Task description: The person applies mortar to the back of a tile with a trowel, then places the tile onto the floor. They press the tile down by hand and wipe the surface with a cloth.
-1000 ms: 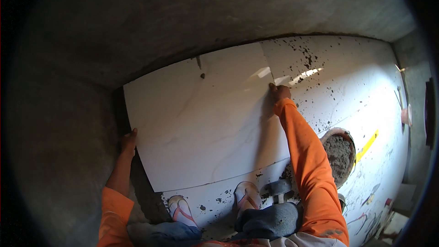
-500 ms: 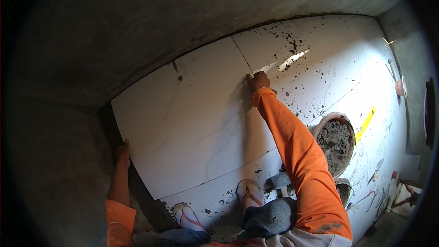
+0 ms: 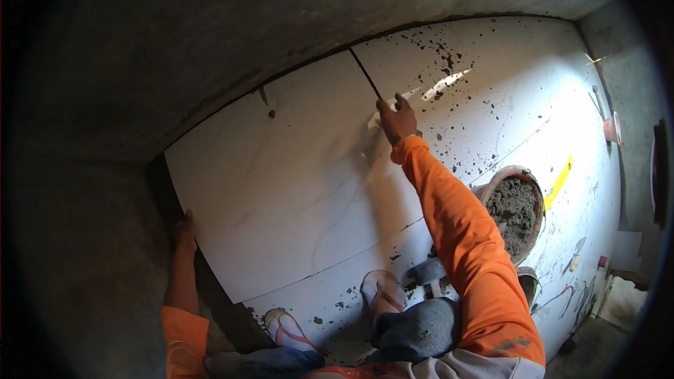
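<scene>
A large white marbled floor tile [image 3: 281, 161] lies in front of me, beside another white tile [image 3: 484, 49] on its right. A dark gap runs between the two at the far side. My left hand [image 3: 185, 231] is at the near tile's left edge, its fingers closed around that edge and partly hidden. Over the joint, my right hand [image 3: 399, 121] touches the tiles near the gap's lower end, fingers apart and bent. Pale bright streaks lie beside it; I see no tool in it.
A bucket of grey mortar [image 3: 516, 214] stands right of my right arm, near a yellow straight tool [image 3: 559, 184]. Mortar crumbs [image 3: 449, 63] are scattered over the right tile. A dark wall [image 3: 210, 28] borders the far side. My sandalled foot [image 3: 288, 330] is at the near edge.
The gap between the tiles has become wider and darker, and the left tile has shifted slightly left. My right hand's fingers have spread near the gap. My left hand stays at the edge.
</scene>
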Tool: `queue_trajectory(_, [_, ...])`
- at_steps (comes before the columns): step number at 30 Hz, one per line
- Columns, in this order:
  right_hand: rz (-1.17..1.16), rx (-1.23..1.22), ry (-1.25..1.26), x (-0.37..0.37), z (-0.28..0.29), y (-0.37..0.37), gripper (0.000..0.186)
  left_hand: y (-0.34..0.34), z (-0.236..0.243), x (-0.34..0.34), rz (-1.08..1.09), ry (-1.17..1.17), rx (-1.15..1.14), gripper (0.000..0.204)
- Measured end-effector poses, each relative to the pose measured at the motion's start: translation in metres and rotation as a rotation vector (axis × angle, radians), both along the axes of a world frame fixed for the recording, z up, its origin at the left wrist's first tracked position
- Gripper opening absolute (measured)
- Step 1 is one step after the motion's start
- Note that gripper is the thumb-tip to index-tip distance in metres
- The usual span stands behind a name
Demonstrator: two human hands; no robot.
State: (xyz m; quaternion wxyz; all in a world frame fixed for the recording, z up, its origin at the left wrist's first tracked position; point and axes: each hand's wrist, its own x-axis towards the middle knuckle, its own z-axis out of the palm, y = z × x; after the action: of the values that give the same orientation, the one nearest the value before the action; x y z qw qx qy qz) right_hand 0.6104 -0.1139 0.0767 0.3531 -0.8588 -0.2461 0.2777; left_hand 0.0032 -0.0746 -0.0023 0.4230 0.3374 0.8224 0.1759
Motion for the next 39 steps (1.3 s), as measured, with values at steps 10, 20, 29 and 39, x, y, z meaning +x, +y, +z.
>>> queue_trajectory(10, [0.061,0.010,0.040,0.041,-0.019,-0.107,0.042,-0.003,-0.021,0.017,0.024,-0.091,0.064,0.039])
queue_trajectory(20, [0.456,-0.250,-0.081,-0.031,-0.041,-0.222,0.032,-0.003,-0.056,0.023,-0.183,0.064,-0.121,0.054])
queue_trajectory(29, [0.693,-0.215,-0.398,-0.030,-0.081,-0.309,0.044,-0.019,-0.073,0.048,-0.191,0.006,-0.077,0.036])
queue_trajectory(39, [0.732,-0.067,-0.480,0.010,-0.116,-0.309,0.041,-0.014,-0.102,0.045,0.030,-0.088,-0.025,0.033])
